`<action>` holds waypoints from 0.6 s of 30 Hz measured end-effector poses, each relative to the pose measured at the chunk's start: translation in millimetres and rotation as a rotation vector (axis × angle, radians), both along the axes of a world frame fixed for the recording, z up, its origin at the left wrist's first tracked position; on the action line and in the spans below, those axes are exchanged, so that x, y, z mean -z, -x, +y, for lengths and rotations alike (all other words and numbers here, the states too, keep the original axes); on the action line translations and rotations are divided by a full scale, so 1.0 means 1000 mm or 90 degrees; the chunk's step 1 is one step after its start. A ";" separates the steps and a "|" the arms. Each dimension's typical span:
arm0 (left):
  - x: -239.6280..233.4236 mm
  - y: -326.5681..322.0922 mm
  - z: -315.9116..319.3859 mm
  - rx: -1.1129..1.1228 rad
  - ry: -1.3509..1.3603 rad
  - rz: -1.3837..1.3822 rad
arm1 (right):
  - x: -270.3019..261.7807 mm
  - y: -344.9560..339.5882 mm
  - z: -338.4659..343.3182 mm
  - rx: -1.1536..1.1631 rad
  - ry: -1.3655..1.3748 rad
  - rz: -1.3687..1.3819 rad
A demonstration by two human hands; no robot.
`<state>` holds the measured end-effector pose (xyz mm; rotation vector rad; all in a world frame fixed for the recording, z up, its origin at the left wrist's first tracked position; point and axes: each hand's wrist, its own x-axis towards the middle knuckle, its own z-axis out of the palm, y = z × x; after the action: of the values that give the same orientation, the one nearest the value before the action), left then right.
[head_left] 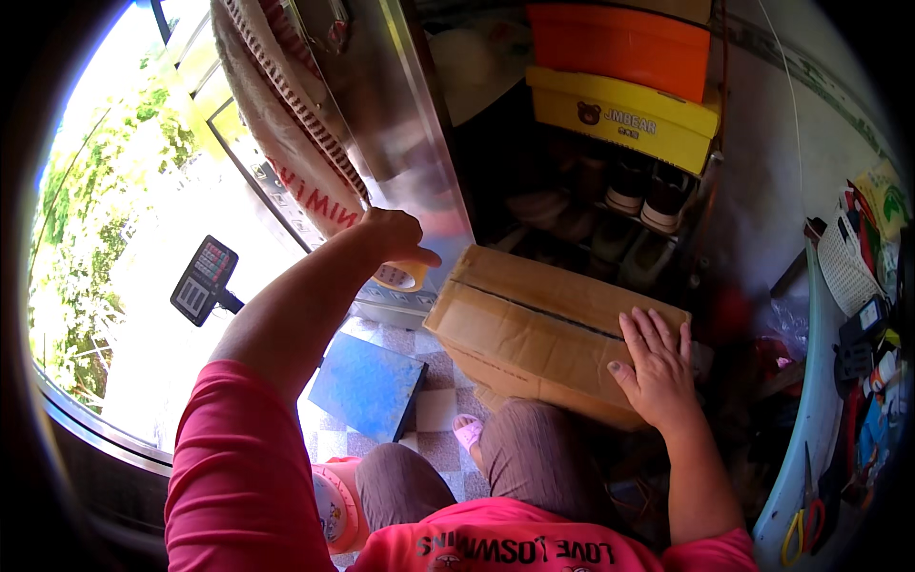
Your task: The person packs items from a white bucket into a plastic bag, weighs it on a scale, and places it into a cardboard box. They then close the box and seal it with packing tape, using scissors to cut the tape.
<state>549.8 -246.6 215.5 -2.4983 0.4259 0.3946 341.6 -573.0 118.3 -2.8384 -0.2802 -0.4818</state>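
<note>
A closed cardboard box sits at a slant in front of me, above my knee. A narrow dark gap runs between its top flaps. My right hand lies flat on the right end of the box top, palm down and fingers apart. To the left of the box, my left hand is raised and grips a roll of packing tape. The hand hides the upper part of the roll. I cannot tell whether a strip runs from it.
A blue-topped platform scale with a keypad display stands on the floor, left. Behind the box are yellow and orange shoeboxes above shoes. Scissors and clutter lie on a pale-blue surface at right.
</note>
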 end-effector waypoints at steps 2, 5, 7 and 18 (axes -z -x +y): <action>0.009 -0.006 0.008 0.042 0.018 -0.008 | 0.000 0.001 0.001 -0.001 -0.003 0.003; 0.014 -0.008 0.002 -0.012 0.022 0.019 | 0.000 0.000 0.000 0.000 -0.006 0.000; 0.019 -0.012 0.007 -0.013 0.033 0.022 | 0.001 0.001 -0.001 -0.003 0.002 -0.007; 0.026 -0.013 0.001 -0.031 0.074 0.044 | -0.002 -0.002 -0.001 -0.003 -0.001 -0.005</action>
<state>563.0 -245.8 189.6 -2.6170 0.4278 0.4892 343.6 -574.3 119.9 -2.8339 -0.2864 -0.4914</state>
